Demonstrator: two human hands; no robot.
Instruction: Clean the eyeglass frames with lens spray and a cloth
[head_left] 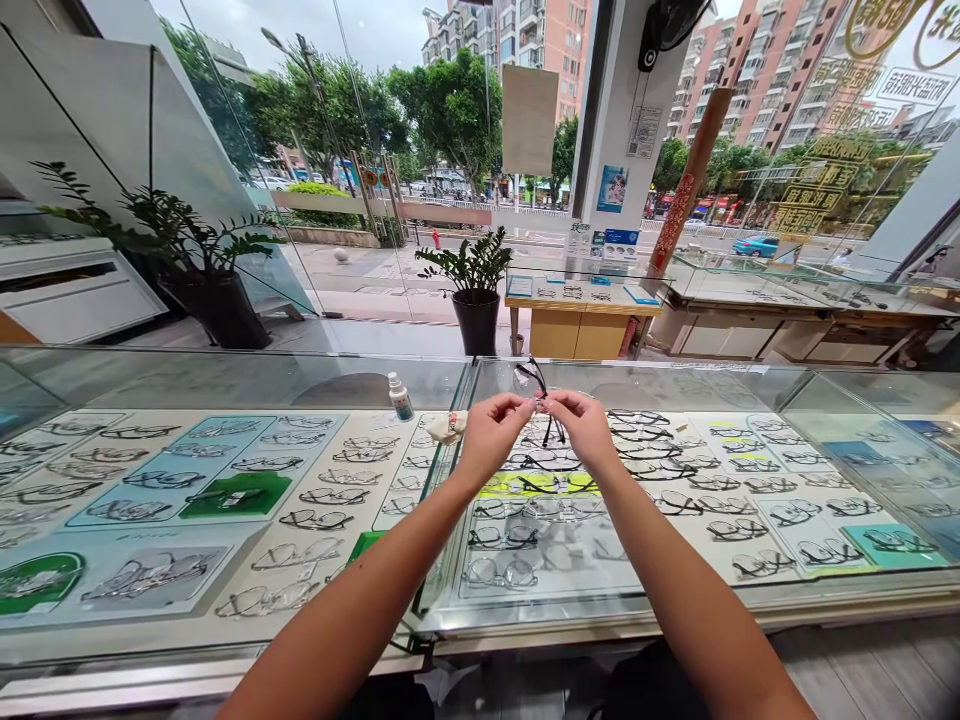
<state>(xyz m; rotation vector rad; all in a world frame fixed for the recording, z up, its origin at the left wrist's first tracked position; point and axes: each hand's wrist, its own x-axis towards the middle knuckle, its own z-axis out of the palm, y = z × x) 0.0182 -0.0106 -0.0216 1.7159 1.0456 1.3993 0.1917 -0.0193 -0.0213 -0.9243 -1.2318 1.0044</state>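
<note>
Both of my arms reach forward over a glass display counter (225, 380). My left hand (491, 432) and my right hand (583, 425) meet above the glass, and their fingertips pinch a pair of dark-framed glasses (534, 385) between them. The frame stands up above the fingers and one temple hangs down between the hands. Just left of my left hand, a crumpled pale cloth (448, 427) lies on the glass. A small white bottle (400, 397) with a blue label stands beyond the cloth.
Under the glass lie several rows of eyeglass frames (315, 520) on coloured cards. A potted plant (474, 290) stands behind the counter and a larger one (202, 270) at the left. More display counters (585, 300) line the shop windows.
</note>
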